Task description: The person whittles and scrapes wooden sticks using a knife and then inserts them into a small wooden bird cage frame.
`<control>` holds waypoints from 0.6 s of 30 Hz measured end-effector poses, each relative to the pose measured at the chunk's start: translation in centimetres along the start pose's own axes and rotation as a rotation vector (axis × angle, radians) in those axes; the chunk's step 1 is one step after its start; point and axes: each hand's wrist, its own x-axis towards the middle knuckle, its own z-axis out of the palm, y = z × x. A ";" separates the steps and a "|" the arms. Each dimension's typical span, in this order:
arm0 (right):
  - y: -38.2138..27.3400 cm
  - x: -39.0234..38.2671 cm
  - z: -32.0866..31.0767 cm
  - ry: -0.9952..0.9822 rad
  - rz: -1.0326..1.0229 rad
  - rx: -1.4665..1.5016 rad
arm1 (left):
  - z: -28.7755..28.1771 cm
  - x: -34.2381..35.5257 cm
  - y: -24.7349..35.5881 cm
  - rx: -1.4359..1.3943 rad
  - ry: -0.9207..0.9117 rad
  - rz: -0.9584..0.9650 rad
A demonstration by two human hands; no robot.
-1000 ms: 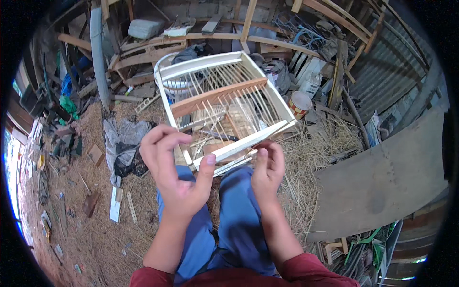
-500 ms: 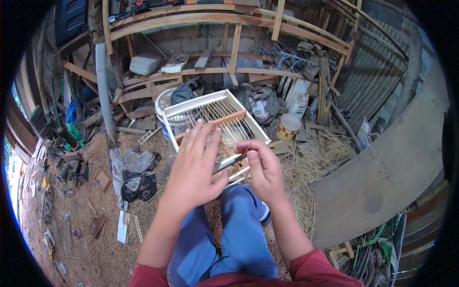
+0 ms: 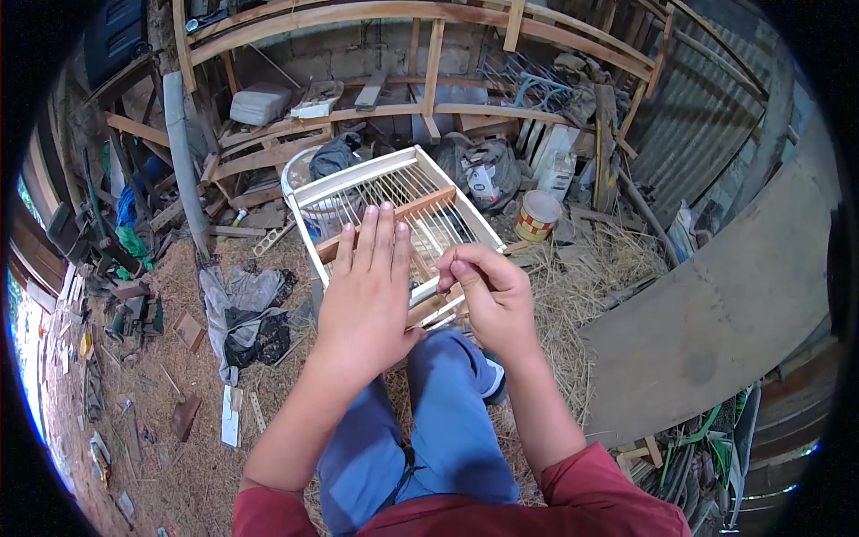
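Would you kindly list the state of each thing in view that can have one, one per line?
White wooden frame: tilted, propped on the person's lap, thin rods strung across it.
Left hand: open, fingers spread flat on the frame.
Right hand: fingers pinched at the frame's near edge; what they pinch is too small to tell.
Round tin: upright on the straw.
Grey cloth: crumpled on the ground.

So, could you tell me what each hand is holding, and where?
Left hand lies flat on the frame. Right hand pinches something thin; what, cannot be told.
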 end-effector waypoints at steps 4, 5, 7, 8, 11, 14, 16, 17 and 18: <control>0.1 -0.1 0.7 0.072 -0.042 -0.004 | -0.1 0.2 0.1 0.004 -0.001 0.007; 0.1 -0.1 0.9 0.116 -0.038 0.040 | -0.1 0.3 0.2 0.004 -0.002 0.006; 0.2 -0.2 1.1 0.135 -0.038 0.055 | -0.1 0.3 0.2 -0.002 -0.026 -0.002; 0.2 -0.3 1.3 0.156 -0.038 0.069 | -0.2 0.3 0.2 0.001 -0.026 -0.005; 0.6 -0.4 1.3 0.178 -0.046 0.075 | -0.1 0.4 0.3 0.022 -0.032 -0.008; 1.1 -0.8 1.2 0.227 -0.058 0.108 | 0.3 0.3 0.7 0.029 -0.035 -0.021; 1.1 -0.8 1.1 0.234 -0.056 0.108 | 0.9 0.2 0.8 0.071 0.018 -0.018; 1.1 -0.8 1.2 0.245 -0.053 0.109 | 1.1 0.2 0.8 0.069 0.018 -0.022; 1.1 -0.8 1.3 0.241 -0.051 0.108 | 1.2 0.2 0.9 0.089 0.020 -0.023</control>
